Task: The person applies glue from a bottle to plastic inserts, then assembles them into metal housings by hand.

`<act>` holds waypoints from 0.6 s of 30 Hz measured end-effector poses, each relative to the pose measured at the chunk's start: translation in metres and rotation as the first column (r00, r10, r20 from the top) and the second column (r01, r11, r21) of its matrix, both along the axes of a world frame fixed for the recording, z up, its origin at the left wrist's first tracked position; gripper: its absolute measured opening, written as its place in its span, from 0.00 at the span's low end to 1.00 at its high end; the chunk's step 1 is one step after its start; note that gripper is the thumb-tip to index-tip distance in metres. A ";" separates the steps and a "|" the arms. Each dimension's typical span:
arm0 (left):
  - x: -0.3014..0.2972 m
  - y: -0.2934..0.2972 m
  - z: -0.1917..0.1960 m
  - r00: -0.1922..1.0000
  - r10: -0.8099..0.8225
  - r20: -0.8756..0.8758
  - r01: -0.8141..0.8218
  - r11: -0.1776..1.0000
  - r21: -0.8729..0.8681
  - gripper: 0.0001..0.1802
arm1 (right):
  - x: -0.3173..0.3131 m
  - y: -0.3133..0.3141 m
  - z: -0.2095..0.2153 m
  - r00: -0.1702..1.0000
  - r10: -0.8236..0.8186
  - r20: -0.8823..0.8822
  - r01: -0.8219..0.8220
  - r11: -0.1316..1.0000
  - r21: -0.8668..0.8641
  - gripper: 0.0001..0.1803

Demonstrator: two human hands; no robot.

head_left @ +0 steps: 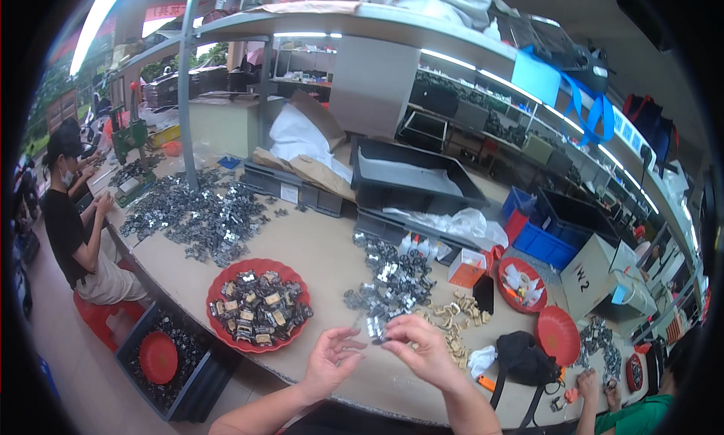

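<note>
My left hand (332, 359) is raised over the near edge of the table, its fingers apart and slightly curled, with nothing visible in them. Facing it, my right hand (424, 350) pinches a small dark metal part (380, 341) between thumb and fingertips. A shiny silver piece (375, 326) shows just beyond those fingertips; whether it is held or lies on the table I cannot tell. Past my hands spreads a heap of silver metal parts (392, 280), with gold-coloured metal parts (450, 318) to its right. Left of my left hand, a red scalloped tray (260, 264) holds black, silver and gold pieces.
A larger heap of metal parts (196, 212) covers the left table. Black crates (415, 197) stand behind, near glue bottles (422, 246) and an orange-white box (467, 268). A black bag (524, 367) lies right. Co-workers sit at left (75, 231) and lower right (641, 412).
</note>
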State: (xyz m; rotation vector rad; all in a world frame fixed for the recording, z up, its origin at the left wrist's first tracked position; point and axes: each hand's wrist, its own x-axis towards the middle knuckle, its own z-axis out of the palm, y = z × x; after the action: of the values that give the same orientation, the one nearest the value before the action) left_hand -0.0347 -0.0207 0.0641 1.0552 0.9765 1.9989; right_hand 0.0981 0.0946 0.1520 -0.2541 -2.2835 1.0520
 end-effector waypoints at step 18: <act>-0.030 -0.025 -0.079 0.786 0.131 -0.604 -0.329 0.916 -0.229 0.13 | -0.019 0.143 0.125 0.900 -0.364 -0.240 0.385 0.922 0.042 0.08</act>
State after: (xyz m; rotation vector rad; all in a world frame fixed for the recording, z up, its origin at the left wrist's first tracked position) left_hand -0.0644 -0.0452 -0.0153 1.4429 1.7747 1.6214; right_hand 0.0791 0.2378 0.2774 -0.4899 -1.9649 0.7370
